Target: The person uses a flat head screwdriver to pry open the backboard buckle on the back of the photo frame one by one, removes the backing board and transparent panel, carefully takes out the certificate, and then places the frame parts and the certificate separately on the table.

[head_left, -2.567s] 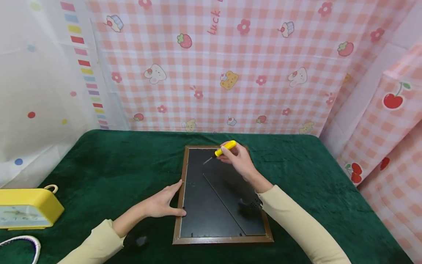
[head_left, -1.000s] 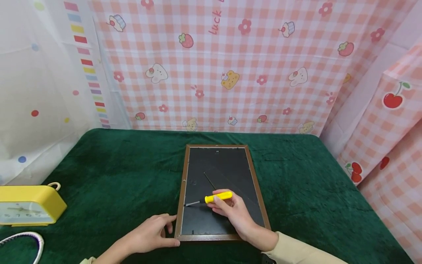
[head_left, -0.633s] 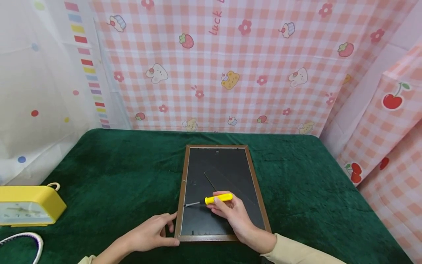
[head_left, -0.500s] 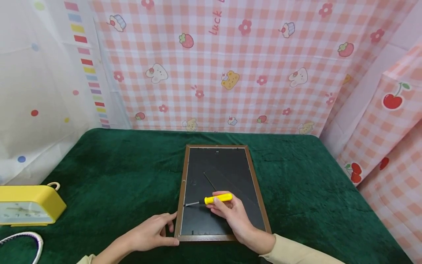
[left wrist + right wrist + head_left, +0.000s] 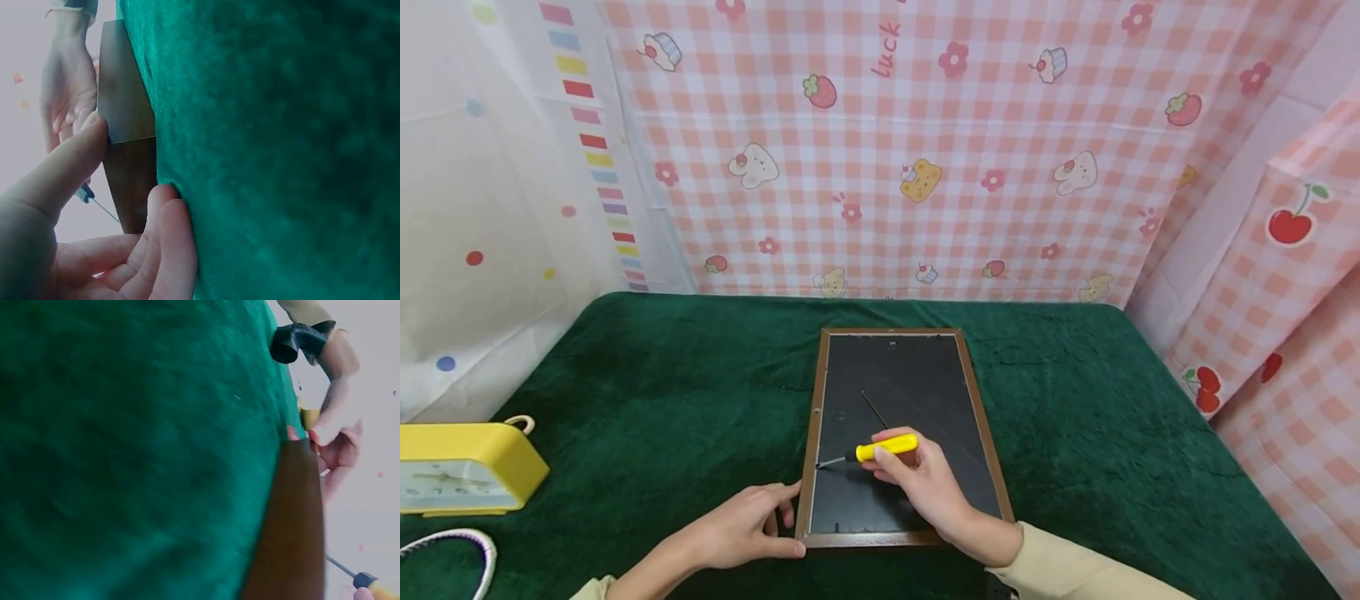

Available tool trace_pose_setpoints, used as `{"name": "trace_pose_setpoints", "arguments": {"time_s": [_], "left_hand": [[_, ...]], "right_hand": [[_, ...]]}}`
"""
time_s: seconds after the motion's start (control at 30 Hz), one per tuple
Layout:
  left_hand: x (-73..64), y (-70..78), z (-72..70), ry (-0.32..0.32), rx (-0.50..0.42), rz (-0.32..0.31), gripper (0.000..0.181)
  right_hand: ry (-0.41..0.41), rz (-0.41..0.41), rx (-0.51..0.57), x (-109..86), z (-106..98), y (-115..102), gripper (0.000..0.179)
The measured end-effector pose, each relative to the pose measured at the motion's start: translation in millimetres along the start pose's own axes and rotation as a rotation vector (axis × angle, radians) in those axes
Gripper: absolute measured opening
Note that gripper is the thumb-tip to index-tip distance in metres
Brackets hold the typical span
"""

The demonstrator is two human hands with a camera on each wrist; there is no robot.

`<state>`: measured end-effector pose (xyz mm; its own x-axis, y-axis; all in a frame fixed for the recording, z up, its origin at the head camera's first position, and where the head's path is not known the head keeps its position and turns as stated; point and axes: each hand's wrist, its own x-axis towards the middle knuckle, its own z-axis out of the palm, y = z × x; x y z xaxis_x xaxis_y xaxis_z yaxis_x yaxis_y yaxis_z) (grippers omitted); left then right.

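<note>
A picture frame (image 5: pixel 891 541) lies back side up, its brown rim around a black backing board (image 5: pixel 880 371). Between its thumb and fingers, my right hand (image 5: pixel 928 492) holds a screwdriver (image 5: pixel 887 447) with a yellow handle and black collar. The metal tip points left and meets a small dark tab (image 5: pixel 818 467) at the inner left edge. My left hand (image 5: pixel 741 529) holds the near left corner, thumb at the corner and fingers against the left side. In the left wrist view, the thumb (image 5: pixel 94 128) touches the corner's upper edge. My right hand hides part of the board.
A yellow clock (image 5: pixel 523 467) stands at the left on the green cloth (image 5: pixel 700 375). Nearer sits a white curved band (image 5: pixel 490 554), cut off by the view's edge. A pink checked curtain (image 5: pixel 880 233) hangs behind the table.
From above the upper board, my right hand has brought the screwdriver down to the left edge. My left hand has slid nearer, to the corner. Over the last second, both hands barely move.
</note>
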<state>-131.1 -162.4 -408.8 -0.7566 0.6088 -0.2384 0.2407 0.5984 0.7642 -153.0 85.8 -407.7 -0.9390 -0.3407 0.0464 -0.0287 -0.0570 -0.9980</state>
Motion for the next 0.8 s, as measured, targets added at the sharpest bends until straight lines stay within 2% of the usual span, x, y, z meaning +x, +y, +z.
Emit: {"name": "trace_pose_setpoints", "arguments": {"time_s": [0.2, 0.33, 0.6, 0.8], "left_hand": [[-0.4, 0.1, -0.9, -0.001, 0.0, 0.008, 0.075], [-1.2, 0.4, -1.1, 0.002, -0.005, 0.027, 0.074], [-1.6, 0.0, -0.9, -0.001, -0.001, 0.021, 0.074], [-2.2, -0.1, -1.4, 0.002, -0.01, 0.024, 0.074]], "right_hand": [[-0.042, -0.022, -0.078, 3.1, 4, -24, 0.028], [-0.046, -0.06, -0.179, 4.6, 10, -38, 0.02], [-0.027, -0.144, -0.336, 17.6, 18, -30, 0.02], [-0.025, -0.207, -0.431, 24.3, 25, -32, 0.019]]}}
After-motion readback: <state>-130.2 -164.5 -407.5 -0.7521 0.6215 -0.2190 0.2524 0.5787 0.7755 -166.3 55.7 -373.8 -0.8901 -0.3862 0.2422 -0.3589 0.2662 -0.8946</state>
